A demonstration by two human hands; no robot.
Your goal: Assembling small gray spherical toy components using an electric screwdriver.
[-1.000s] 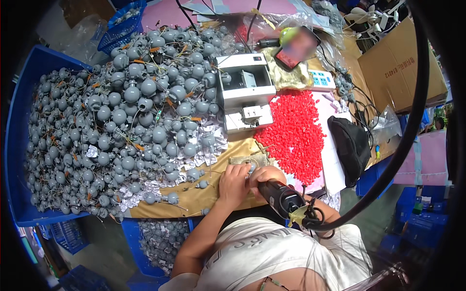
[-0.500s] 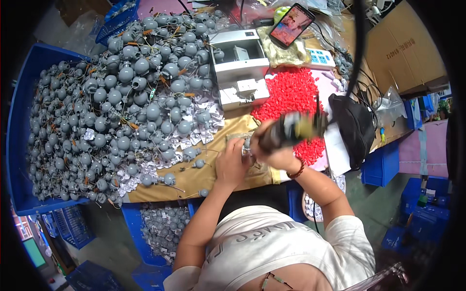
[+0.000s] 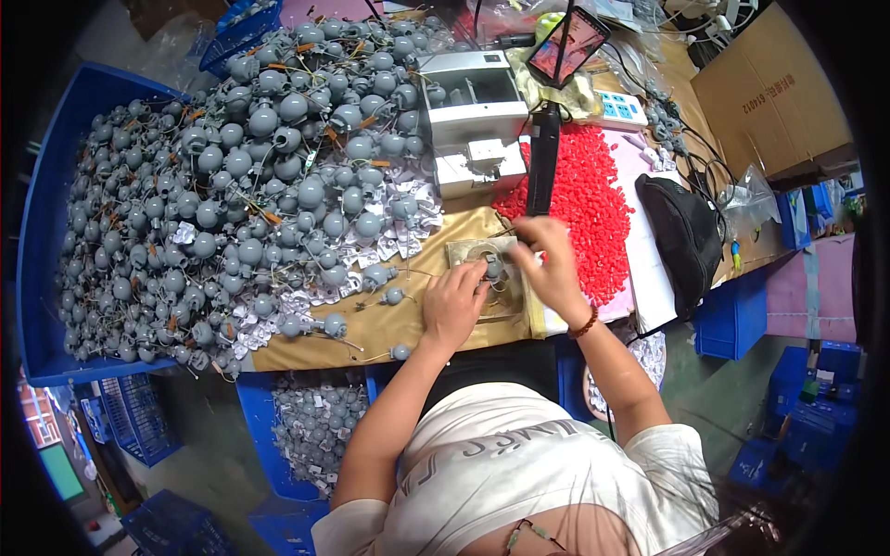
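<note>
My left hand (image 3: 454, 301) rests at the edge of a flat work fixture (image 3: 505, 304), its fingertips closed on a small grey round housing (image 3: 494, 268) that sits there. To the right of the housing is my right hand (image 3: 553, 271), slightly blurred, thumb and fingers apart with nothing seen between them. A black power screwdriver (image 3: 544, 171) hangs upright just beyond my right hand, by the red caps. Loose grey ball-shaped housings with wires (image 3: 380, 276) lie left of my left hand.
A heap of grey housings (image 3: 311, 193) fills the left, spilling from a blue bin (image 3: 42, 241). Small red caps (image 3: 593, 222) are piled on the right, beside a black pouch (image 3: 681, 241). Behind stand a white-grey machine (image 3: 477, 125), a phone (image 3: 568, 46) and a power strip (image 3: 619, 108).
My right hand has let go of the screwdriver, which now hangs farther back. The hand is opened near the fixture. My left hand stays at the housing; the whole view has shifted slightly.
</note>
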